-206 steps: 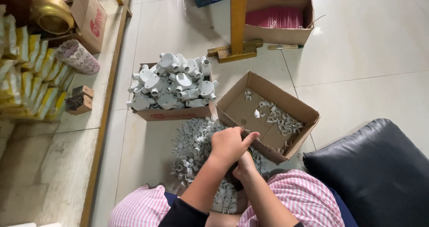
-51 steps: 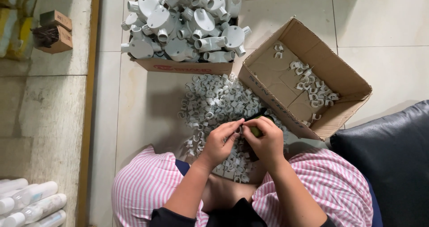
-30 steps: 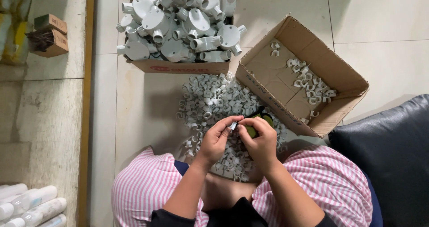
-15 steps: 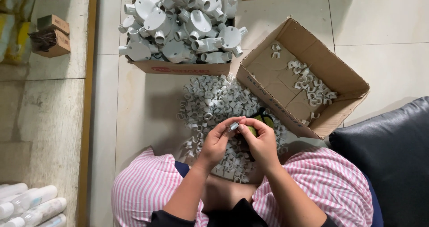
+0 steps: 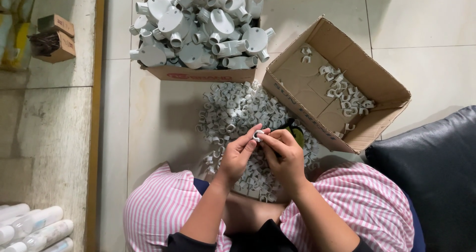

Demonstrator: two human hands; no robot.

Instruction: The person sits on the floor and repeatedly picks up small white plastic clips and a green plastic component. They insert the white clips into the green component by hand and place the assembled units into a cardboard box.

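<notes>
While the left hand (image 5: 237,155) and right hand (image 5: 282,155) pinch one small white pipe clip (image 5: 258,134) between their fingertips above the clip pile (image 5: 233,111) on the floor, a fitting step looks underway — next needs steady, aligned pressure.

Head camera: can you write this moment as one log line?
left hand: pinches white clip | right hand: same clip, plus dark tool | below: clip pile | right: open box
</notes>
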